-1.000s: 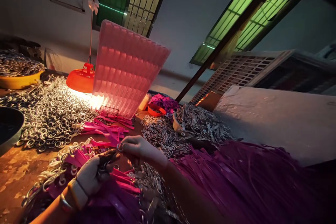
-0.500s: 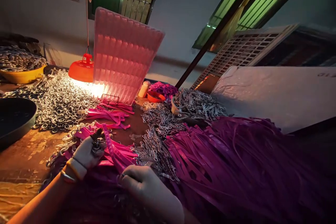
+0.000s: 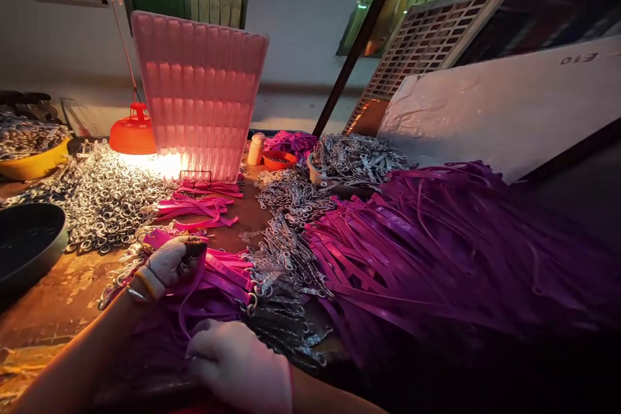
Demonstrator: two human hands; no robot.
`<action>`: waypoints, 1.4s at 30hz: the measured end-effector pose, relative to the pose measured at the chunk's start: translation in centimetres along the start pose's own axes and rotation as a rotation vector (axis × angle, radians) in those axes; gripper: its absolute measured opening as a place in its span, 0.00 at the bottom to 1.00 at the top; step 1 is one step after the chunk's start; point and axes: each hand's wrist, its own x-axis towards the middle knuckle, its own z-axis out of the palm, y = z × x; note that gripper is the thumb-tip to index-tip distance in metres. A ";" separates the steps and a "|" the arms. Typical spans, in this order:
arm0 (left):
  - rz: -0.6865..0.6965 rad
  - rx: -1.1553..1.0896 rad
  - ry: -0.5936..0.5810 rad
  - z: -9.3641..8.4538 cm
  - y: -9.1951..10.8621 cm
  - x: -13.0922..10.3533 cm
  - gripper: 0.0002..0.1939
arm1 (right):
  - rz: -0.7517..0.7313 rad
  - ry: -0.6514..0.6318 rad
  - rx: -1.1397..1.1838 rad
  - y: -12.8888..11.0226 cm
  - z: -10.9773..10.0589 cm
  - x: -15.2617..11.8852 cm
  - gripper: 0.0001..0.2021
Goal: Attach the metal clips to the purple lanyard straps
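My left hand (image 3: 167,265), in a pale work glove with dark fingertips, is closed on a magenta strap (image 3: 185,307) over the near pile. The strap hangs down in a curve to my right hand (image 3: 235,359), also gloved and closed around its lower part; the fingertips are partly hidden. Beneath and beyond the hands lie more magenta straps (image 3: 226,275) with metal rings at their ends. Short metal chains (image 3: 286,310) spread out just right of these.
A large heap of purple straps (image 3: 436,226) fills the right side. At left are a pile of metal rings (image 3: 116,197), a dark basin (image 3: 33,239) and a red lamp (image 3: 133,132) hanging low. A ribbed pink panel (image 3: 198,90) stands behind, near a small orange bowl (image 3: 280,160).
The view has levelled and shifted. My left hand has turned and risen slightly, while my right hand has moved lower and left; the strap between them now hangs in a curve.
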 end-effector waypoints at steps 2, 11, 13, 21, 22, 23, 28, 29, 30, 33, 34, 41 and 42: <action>-0.019 0.030 -0.014 0.1 0.2 -0.4 0.10 | -0.029 0.109 0.020 0.1 -1.3 0.3 0.07; 0.027 0.053 -0.098 1.5 -1.1 -1.1 0.05 | 0.153 0.407 -0.514 2.5 -7.7 4.8 0.14; 0.068 0.066 -0.114 1.5 -1.2 -1.5 0.08 | 0.169 0.354 -0.575 2.7 -7.9 5.2 0.13; 0.293 0.319 -0.189 1.6 -0.8 -1.7 0.15 | 0.226 0.177 -0.627 2.9 -8.8 5.3 0.12; 0.263 0.355 -0.197 2.0 -0.7 -1.6 0.10 | 0.227 0.153 -0.633 3.0 -8.9 5.4 0.12; 0.243 0.419 -0.209 2.4 -0.6 -1.5 0.05 | 0.227 0.135 -0.639 3.0 -9.0 5.5 0.12; 0.340 0.773 -0.263 3.7 -0.2 -1.1 0.05 | 0.225 0.197 -0.648 3.2 -8.7 6.1 0.13; 0.334 0.755 -0.258 3.6 -0.3 -1.0 0.05 | 0.221 0.217 -0.629 3.3 -8.6 6.2 0.13; 0.311 0.715 -0.248 3.5 -0.4 -0.8 0.06 | 0.217 0.225 -0.611 3.4 -8.7 6.2 0.13; 0.234 0.609 -0.221 2.8 -1.0 -0.3 0.13 | 0.195 0.166 -0.604 3.9 -9.0 6.2 0.13; 0.223 0.601 -0.217 2.6 -1.1 -0.2 0.14 | 0.193 0.129 -0.622 4.0 -9.1 6.1 0.15; 0.209 0.562 -0.208 1.9 -1.8 -0.1 0.15 | 0.135 0.022 -0.740 4.7 -9.1 6.5 0.14; 0.217 0.541 -0.216 1.8 -2.0 -0.1 0.14 | 0.118 0.000 -0.763 4.8 -9.1 6.6 0.14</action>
